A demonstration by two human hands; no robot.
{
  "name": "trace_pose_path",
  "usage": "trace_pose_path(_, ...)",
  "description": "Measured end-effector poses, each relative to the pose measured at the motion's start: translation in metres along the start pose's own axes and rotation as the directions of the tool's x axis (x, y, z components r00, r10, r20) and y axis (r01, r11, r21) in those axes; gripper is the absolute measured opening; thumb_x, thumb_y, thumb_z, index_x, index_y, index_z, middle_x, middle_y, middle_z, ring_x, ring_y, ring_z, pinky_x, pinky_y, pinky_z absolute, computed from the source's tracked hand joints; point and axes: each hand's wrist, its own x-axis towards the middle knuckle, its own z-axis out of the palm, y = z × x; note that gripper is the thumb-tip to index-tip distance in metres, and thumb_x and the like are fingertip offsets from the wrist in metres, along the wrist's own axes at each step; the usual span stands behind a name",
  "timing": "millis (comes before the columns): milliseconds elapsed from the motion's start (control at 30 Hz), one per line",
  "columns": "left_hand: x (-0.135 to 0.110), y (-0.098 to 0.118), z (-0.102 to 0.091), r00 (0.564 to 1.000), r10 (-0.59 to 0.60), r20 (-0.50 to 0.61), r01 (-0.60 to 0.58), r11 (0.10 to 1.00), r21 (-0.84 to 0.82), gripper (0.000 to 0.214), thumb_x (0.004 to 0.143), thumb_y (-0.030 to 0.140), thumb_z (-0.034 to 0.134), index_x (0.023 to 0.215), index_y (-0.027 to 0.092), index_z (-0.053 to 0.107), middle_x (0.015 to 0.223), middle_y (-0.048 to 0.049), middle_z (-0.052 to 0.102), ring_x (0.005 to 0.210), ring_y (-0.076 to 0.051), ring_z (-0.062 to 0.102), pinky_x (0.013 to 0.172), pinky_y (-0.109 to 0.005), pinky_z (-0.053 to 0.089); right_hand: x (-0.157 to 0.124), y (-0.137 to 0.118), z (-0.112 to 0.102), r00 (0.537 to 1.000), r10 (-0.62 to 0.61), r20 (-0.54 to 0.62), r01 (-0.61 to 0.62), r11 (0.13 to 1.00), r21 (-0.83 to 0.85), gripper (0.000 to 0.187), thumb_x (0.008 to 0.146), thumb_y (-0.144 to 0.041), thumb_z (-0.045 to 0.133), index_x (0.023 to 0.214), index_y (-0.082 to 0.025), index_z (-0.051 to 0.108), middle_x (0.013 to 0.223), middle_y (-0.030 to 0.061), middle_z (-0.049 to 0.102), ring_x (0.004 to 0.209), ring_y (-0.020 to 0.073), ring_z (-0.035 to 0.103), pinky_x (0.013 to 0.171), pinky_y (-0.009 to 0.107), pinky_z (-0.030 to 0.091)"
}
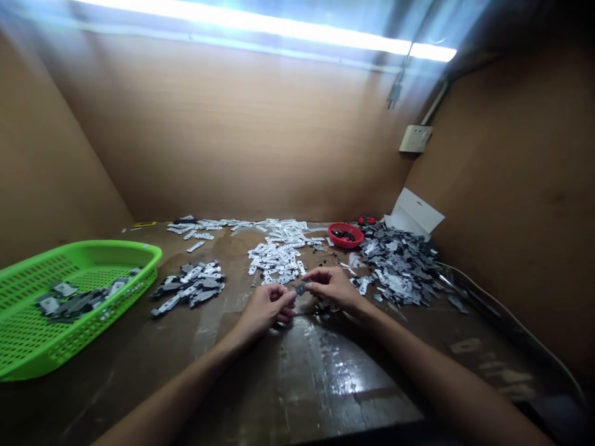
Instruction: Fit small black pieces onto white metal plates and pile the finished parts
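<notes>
From my head camera, my right grip [332, 288] is closed, its fingertips pinching a small dark metal piece [301, 288] in front of me, just above the surface [297, 384]. My left grip [264, 310] is curled right beside that piece, its fingers almost meeting my right fingertips; I cannot tell whether it is holding the piece too. Just under my right grip lies a scatter of small black bits [323, 306].

Straight ahead, a loose pile of white metal plates [279, 254] spreads across the surface. To my left sits a smaller heap of mixed grey and white plates [188, 288], and beyond it a green plastic basket [116, 249] holds a few grey plates [69, 303]. To my right lies a large heap of grey plates [400, 266]. Behind that heap, a red plastic bowl [346, 243] holds dark parts, and a white card box [413, 214] leans near the corner. Brown wooden walls [232, 124] enclose the surface, with a wall socket plate [415, 139] and a hanging plug [394, 96] at the right and a bright fluorescent tube [279, 25] overhead.
</notes>
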Motion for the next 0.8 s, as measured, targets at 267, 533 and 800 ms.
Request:
trace_pose_path(267, 0.004, -0.006, -0.009, 0.995, -0.095, -0.005, 0.094, 0.987, -0.134, 0.031, 0.064, 0.04, 0.067, 0.071, 0.013, 0.055, 0.066, -0.0046, 0.062, 0.052, -0.01, 0.058, 0.046, -0.017, 0.04, 0.003, -0.013, -0.079, 0.969, -0.038, -0.246, -0.094, 0.858, -0.504, 0.022, 0.071, -0.032, 0.059, 0.084, -0.018, 0.07, 0.082, 0.0038, 0.068, 0.071, 0.0154, 0.06, 0.065, 0.025, 0.045)
trace_pose_path(533, 0.006, -0.01, -0.011, 0.991, -0.119, 0.055, 0.126, 0.981, -0.146, 0.032, 0.064, 0.04, 0.069, 0.071, 0.011, 0.058, 0.066, -0.004, 0.061, 0.05, -0.007, 0.052, 0.045, -0.015, 0.036, -0.001, 0.007, -0.103, 0.99, 0.122, -0.07, -0.132, 0.637, -0.76, 0.013, 0.066, -0.024, 0.061, 0.072, -0.023, 0.072, 0.072, 0.0013, 0.07, 0.067, 0.0173, 0.062, 0.06, 0.023, 0.041)
trace_pose_path(800, 0.002, -0.004, -0.009, 0.99, -0.128, 0.055, 0.134, 0.982, -0.131, 0.03, 0.063, 0.039, 0.07, 0.067, 0.012, 0.056, 0.066, -0.0039, 0.062, 0.054, -0.008, 0.055, 0.047, -0.016, 0.039, 0.003, 0.017, -0.098, 0.997, 0.073, -0.038, -0.071, 0.53, -0.845, 0.014, 0.068, -0.022, 0.059, 0.071, -0.026, 0.072, 0.073, 0.0003, 0.07, 0.071, 0.0172, 0.062, 0.062, 0.023, 0.04)
